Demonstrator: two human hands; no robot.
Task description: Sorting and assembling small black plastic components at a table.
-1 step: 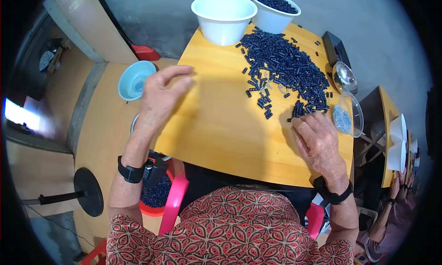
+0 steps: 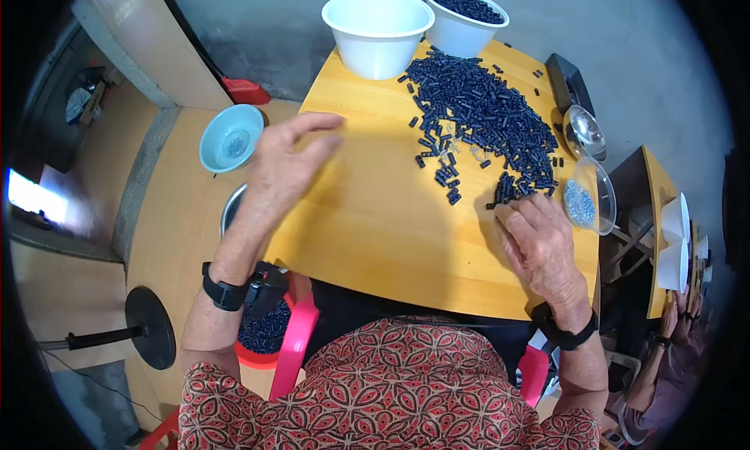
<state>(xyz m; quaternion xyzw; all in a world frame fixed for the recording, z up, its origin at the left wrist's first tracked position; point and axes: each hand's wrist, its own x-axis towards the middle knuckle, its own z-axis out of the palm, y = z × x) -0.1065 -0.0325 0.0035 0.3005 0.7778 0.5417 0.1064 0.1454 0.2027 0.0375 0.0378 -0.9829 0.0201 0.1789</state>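
My left hand (image 2: 285,165) hovers over the left side of the yellow table (image 2: 375,247). Its thumb and index finger stand apart, with nothing visible between them. Lower right, my right hand (image 2: 541,239) rests at the near edge of a pile of small black ribbed cylinders (image 2: 484,98). Its fingers are curled down and pressed together, and whatever they pinch is hidden below them. A small group of the cylinders lies right at those fingertips. Some thin clear or metallic bits (image 2: 453,141) are mixed into the pile's left edge.
At the table's far edge stand a white tub (image 2: 377,51) and a second tub (image 2: 461,40) full of black cylinders. A clear bowl of small shiny parts (image 2: 580,202), a metal bowl (image 2: 586,131) and a black tray (image 2: 569,84) line the right edge. A turquoise basin (image 2: 231,137) sits left, below.
My left hand has shifted slightly to the right over the table. The right hand stays at the pile's near edge.
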